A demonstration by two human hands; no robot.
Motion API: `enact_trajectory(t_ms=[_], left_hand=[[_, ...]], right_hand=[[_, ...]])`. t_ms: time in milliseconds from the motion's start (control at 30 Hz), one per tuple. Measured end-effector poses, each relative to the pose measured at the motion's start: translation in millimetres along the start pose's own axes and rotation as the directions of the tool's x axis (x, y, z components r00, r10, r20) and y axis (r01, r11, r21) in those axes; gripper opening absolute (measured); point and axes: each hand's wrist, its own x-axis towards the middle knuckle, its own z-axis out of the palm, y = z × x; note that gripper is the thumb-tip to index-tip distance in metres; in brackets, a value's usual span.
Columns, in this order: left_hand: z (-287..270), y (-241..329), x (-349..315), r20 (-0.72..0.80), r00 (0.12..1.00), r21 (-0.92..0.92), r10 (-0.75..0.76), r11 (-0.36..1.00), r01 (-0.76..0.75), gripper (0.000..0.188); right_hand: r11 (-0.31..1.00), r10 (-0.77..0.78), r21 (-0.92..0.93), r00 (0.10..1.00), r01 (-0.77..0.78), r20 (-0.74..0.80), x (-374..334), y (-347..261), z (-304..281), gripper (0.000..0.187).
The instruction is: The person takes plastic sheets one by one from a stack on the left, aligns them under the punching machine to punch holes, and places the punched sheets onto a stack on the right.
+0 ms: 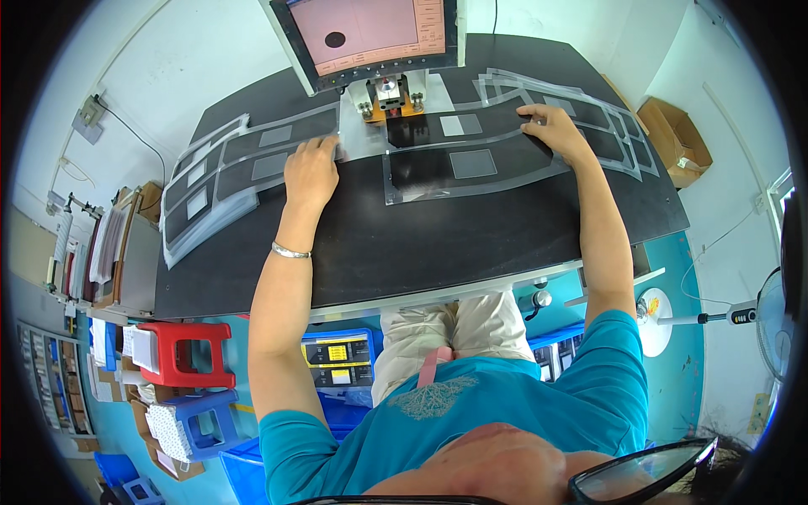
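Observation:
Clear plastic sheets with pale rectangles lie on the black table (379, 252), on both sides of a small bench machine (389, 94). My left hand (310, 175) is bent over the inner edge of the left-hand sheets (268, 166), fingers together and thumb at the sheet corner. My right hand (554, 133) has its thumb and index finger at the outer edge of a clear plastic sheet (492, 123), whose inner end reaches the machine's head. Another clear sheet (438, 175) lies nearer to me. Both hands' fingertips are partly hidden.
A monitor (370, 38) stands behind the machine. More overlapping sheets (610, 126) lie at the right. A cardboard box (676, 141) is past the right edge. Red (187, 353) and blue stools (198, 425) stand on the floor at left, a fan (770, 320) at right.

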Motion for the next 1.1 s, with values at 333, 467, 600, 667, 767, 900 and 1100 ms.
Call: enact_trajectory(t_ms=[333,467,600,667,767,900,1100], left_hand=[[7,12,-1,0.074,0.996,-0.046,0.058,0.997,-0.055,0.029],[6,12,-1,0.085,0.995,-0.050,0.055,0.997,-0.051,0.029],[5,12,-1,0.092,0.994,-0.056,0.052,0.997,-0.047,0.029],[6,11,-2,0.090,0.995,-0.056,0.052,0.997,-0.047,0.029],[4,14,-1,0.092,0.994,-0.063,0.055,0.997,-0.049,0.029],[1,15,-3,0.106,0.994,-0.058,0.038,0.998,-0.032,0.029],[1,20,-2,0.049,0.996,-0.073,0.079,0.994,-0.075,0.028]], right_hand=[[0.989,-0.057,-0.144,0.965,0.020,-0.255,12,19,6,0.040],[0.984,-0.047,-0.179,0.968,0.002,-0.246,13,20,8,0.041],[0.990,-0.035,-0.140,0.964,-0.003,-0.263,14,21,9,0.041],[0.996,-0.029,-0.093,0.966,0.005,-0.255,13,20,10,0.040],[0.998,-0.059,-0.005,0.971,0.059,-0.233,13,25,5,0.040],[0.987,0.046,0.159,0.991,-0.025,-0.128,7,7,0,0.040],[0.994,-0.006,0.106,0.987,0.024,-0.162,11,17,5,0.041]])
